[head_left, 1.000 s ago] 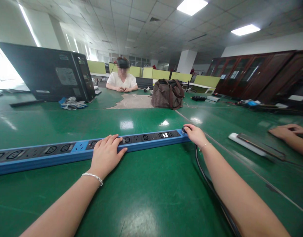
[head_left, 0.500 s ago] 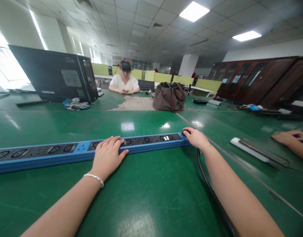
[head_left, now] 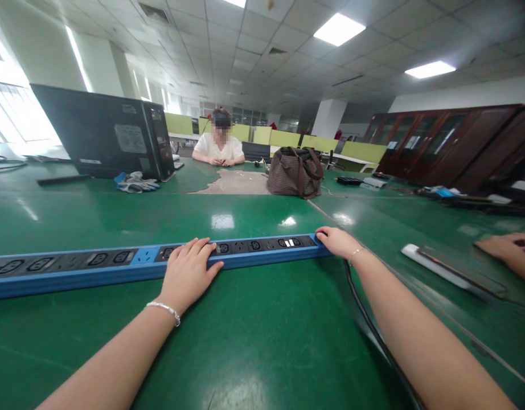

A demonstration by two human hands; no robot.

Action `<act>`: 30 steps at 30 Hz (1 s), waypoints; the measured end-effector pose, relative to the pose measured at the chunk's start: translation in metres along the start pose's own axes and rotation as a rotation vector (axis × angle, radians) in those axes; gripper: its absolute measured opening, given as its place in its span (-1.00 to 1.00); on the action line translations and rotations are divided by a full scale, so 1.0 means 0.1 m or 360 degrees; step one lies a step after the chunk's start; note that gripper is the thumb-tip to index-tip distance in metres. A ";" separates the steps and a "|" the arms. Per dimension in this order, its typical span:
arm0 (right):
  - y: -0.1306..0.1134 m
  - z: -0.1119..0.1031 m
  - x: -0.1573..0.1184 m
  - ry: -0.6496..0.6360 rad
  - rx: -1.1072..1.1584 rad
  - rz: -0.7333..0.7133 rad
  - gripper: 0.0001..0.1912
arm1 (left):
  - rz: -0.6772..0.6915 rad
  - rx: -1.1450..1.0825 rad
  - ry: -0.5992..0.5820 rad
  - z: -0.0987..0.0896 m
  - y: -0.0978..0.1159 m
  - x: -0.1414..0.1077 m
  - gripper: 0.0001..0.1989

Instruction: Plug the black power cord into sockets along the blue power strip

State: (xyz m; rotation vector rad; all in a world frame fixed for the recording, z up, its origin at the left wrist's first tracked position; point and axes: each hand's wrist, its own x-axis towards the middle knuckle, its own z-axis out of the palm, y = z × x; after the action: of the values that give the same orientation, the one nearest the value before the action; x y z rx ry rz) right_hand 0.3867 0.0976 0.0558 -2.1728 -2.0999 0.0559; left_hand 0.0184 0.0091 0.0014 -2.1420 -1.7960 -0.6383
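Note:
A long blue power strip (head_left: 262,260) with black sockets lies across the green table, its left end running out of view. My left hand (head_left: 189,265) rests over its middle, fingers across the sockets and thumb along the near side. At the strip's right end, my right hand (head_left: 336,242) is closed, its fingertips bent over the end piece. The hand partly hides what it grips there. A black cord (head_left: 360,304) comes out from beneath this hand and runs down beside my right forearm.
Farther back on the table (head_left: 262,341) stand a black computer case (head_left: 104,131), grey-blue gloves (head_left: 136,182) and a brown bag (head_left: 290,173). A person (head_left: 220,148) sits opposite. At right, another person's hand (head_left: 504,247) is near a white bar-shaped object (head_left: 433,265).
The view has shifted slightly. A black part showing under my right fingertips is now covered, the fingers having curled closer around the strip's end. My left hand stays in place.

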 end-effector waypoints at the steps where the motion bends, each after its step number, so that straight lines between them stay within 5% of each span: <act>1: -0.01 -0.01 0.01 -0.0021 -0.0023 -0.0011 -0.61 | 0.0003 0.0006 -0.0002 0.00 0.00 0.00 -0.60; 8: -0.02 0.09 -0.09 0.0149 0.0043 0.0178 -0.56 | 0.0010 0.0052 0.0002 -0.01 0.01 0.00 -0.60; 23: 0.00 0.07 -0.03 0.0047 0.0108 0.0089 -0.58 | 0.0005 0.0118 -0.0030 -0.01 0.02 0.00 -0.59; 30: 0.02 0.19 -0.13 0.0261 0.0156 0.0134 -0.54 | -0.0004 0.0126 -0.0055 -0.01 0.02 0.00 -0.58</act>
State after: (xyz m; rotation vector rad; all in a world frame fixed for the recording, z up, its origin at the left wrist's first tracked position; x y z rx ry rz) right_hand 0.3862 0.0859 0.0360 -2.1301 -1.8778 -0.0119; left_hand 0.0204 0.0084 0.0027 -2.1115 -1.8105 -0.5245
